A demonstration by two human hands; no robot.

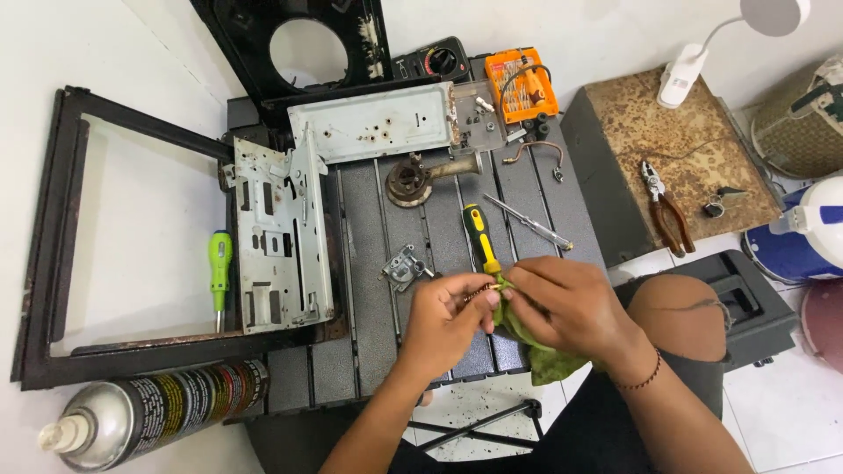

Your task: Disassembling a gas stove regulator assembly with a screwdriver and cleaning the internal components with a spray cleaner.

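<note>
Both hands work together over the near edge of the table (369, 369). The left hand (443, 316) pinches a small brass-coloured fitting (479, 292) in closed fingers; the right hand (562, 307) grips a soft green rag (527, 338) against it. The fitting looks light, rigid, easily dropped; best held by its ends. Just beyond the fingers lie a yellow-handled screwdriver (479, 237) and a small valve body (402, 266).

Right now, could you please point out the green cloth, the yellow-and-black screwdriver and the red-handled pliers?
green cloth (549, 362): head view, on its lower fold under the right hand.
yellow-and-black screwdriver (479, 235): head view, middle of its handle.
red-handled pliers (672, 219): head view, on the handles near the pivot.
</note>
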